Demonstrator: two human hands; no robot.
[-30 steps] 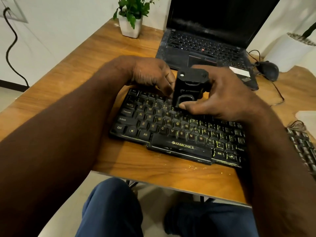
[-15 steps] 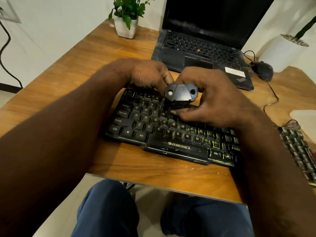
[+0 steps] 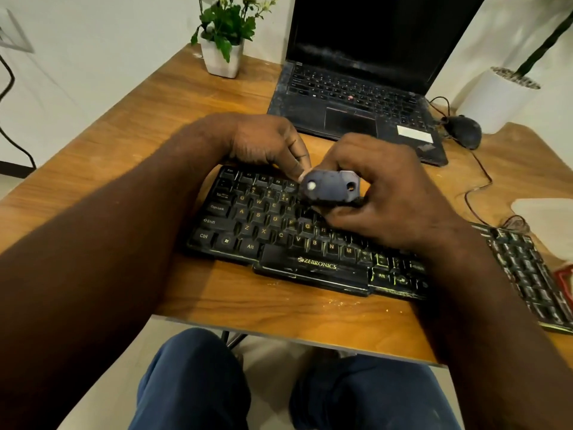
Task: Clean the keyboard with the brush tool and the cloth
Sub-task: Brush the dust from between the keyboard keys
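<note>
Tipped over from its upright stance of a second ago, the brush tool (image 3: 330, 189) is now presented end-on to the head camera, two round holes showing in its flat face. It is gripped in the right hand (image 3: 390, 193), fingers curled round it, above the upper middle rows of the black keyboard (image 3: 273, 231); its bristles are hidden. The left hand (image 3: 266, 144) is kept at the keyboard's far edge, fingers bent down, one fingertip just beside the tool's left end; whether anything is held by it cannot be told. The keyboard is laid on the wooden table (image 3: 155, 119), near its front edge, with a laptop (image 3: 356, 97) behind it.
</note>
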